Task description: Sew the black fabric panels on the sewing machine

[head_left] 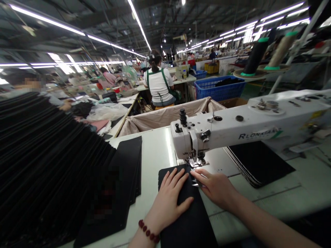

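Closed around snips (198,185), the right hand (219,190) lies at the edge of a black panel (195,220), which the left hand (171,198), fingers spread, flattens on the table (152,155) before, or perhaps partly beneath, the presser foot (196,164), where a careless turn of the snips could nick the panel.

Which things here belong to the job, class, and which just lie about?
Job: black panel under left hand; snips in right hand; sewing machine; likely the large black pile.

Apparently lying about: clear plastic; pink cloth; blue basket.
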`<control>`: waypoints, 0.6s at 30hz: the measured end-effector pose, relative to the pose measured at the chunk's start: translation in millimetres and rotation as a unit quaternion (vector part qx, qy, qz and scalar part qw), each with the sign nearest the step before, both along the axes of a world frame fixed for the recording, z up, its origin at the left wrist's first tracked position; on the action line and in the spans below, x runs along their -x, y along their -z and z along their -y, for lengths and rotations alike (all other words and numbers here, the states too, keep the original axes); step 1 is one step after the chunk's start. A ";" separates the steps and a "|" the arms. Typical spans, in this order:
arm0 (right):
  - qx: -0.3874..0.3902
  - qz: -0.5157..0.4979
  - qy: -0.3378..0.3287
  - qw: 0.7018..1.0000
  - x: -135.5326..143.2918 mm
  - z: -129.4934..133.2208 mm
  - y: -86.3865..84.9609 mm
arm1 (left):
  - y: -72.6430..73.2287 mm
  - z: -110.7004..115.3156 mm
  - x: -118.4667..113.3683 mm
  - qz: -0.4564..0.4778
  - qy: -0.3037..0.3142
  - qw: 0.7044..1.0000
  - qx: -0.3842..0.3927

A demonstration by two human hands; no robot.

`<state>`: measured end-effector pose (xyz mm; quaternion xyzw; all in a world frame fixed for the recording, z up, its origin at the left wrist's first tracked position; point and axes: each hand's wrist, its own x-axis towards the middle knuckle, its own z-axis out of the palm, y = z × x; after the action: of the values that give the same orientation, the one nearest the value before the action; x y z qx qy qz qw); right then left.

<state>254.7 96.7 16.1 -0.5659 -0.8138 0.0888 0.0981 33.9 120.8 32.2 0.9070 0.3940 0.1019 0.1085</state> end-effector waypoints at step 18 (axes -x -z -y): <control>-0.005 -0.007 0.000 1.000 -1.3 1.2 -1.0 | -1.5 -1.5 3.2 0.017 0.016 1.000 -0.008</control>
<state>256.0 95.5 17.1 -0.5648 -0.8135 0.0886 0.1067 30.6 122.3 33.7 0.9121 0.3770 0.1189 0.1092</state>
